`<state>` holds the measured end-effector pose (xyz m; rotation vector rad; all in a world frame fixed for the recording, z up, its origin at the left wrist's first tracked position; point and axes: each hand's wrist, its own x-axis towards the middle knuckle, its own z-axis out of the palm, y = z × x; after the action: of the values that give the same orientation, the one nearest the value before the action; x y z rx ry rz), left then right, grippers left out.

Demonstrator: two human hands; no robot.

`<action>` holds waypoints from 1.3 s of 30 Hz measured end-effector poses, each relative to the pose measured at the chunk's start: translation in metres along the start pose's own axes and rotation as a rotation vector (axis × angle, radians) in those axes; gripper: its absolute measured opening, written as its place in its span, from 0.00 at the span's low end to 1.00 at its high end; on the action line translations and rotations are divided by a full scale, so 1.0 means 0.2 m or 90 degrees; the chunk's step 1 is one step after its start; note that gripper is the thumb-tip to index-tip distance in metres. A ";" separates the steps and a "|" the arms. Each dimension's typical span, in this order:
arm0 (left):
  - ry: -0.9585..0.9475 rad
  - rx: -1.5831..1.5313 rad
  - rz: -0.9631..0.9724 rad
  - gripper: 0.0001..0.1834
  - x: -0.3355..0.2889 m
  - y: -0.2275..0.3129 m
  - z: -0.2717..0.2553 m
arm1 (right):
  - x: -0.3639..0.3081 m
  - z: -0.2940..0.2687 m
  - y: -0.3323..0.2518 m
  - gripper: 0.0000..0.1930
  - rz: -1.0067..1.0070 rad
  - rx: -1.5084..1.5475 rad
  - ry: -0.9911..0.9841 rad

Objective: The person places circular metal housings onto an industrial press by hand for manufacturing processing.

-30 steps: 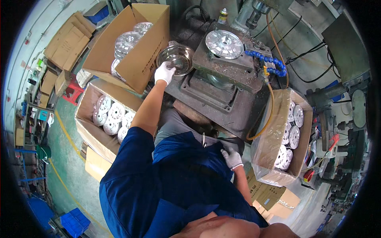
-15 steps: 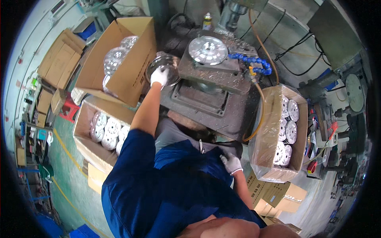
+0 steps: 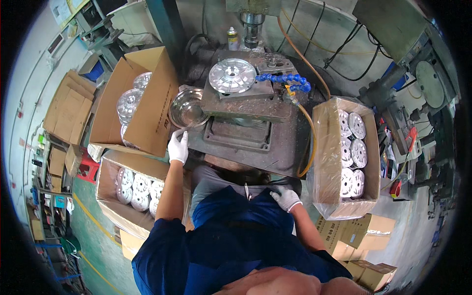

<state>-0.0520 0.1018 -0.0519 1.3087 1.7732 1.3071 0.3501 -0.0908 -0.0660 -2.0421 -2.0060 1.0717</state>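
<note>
Metal bowl point(image 3: 189, 109), approx. circ. in outline: silver-col., polished, w/ bright curved reflections on the int. wall and a darker tone toward the base. Pose: upright, mouth up. Position: just beyond the fingertips of the gloved L hand point(image 3: 178, 146), slightly to their R; near rim lies closest to the grip, far rim opp. Contact betw. fingertips and near rim can't be told for certain. Underside hidden; int. detail obscured by glare.

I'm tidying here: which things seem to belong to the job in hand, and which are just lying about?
Likely in the job: metal bowl near the left hand; metal disc on the machine block; blue segmented hose; boxed discs.

Likely lying about: spray can; red stool.
</note>
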 end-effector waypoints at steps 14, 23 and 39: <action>-0.016 -0.228 0.181 0.12 -0.06 1.11 -0.18 | -0.07 -0.06 -0.07 0.27 0.062 -0.019 -0.059; -0.201 -0.126 0.299 0.14 0.04 1.39 0.18 | -0.11 -0.02 -0.07 0.25 0.038 0.043 -0.003; -0.192 -0.129 0.275 0.14 0.03 1.37 0.26 | -0.05 0.05 0.07 0.23 0.056 0.080 0.019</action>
<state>0.0914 0.1385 0.1838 1.7263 1.1606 1.3779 0.3567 -0.1068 -0.0765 -2.0867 -1.8006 1.1447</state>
